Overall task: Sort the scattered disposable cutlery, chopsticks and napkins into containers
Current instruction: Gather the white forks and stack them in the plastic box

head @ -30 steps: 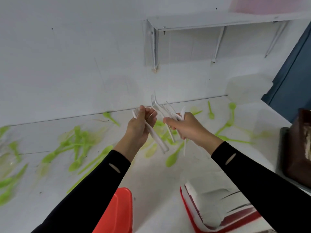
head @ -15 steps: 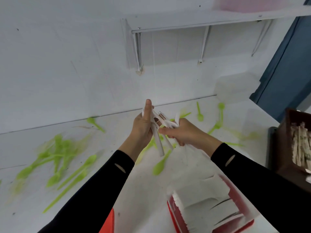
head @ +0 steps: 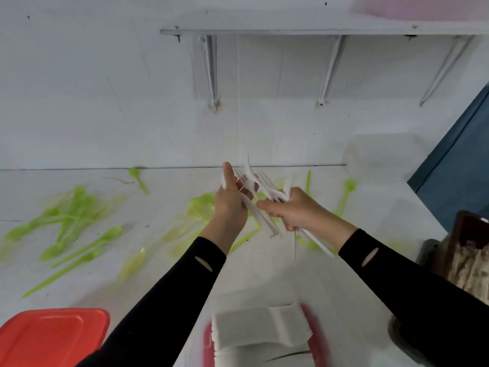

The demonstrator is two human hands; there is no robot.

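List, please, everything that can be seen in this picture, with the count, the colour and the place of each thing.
green spoons: many, too blurred to count, green, scattered over the table
white cutlery: several pieces, forks among them, white, a bundle in each hand
napkins: one stack, white, in the red tray
red tray: one, red, near edge, centre
red lid: one, red, near left
brown box: one, dark brown, right edge, holding paper-wrapped sticks
table: one, white
shelf: one, white, on the wall
left hand: grips cutlery
right hand: grips cutlery
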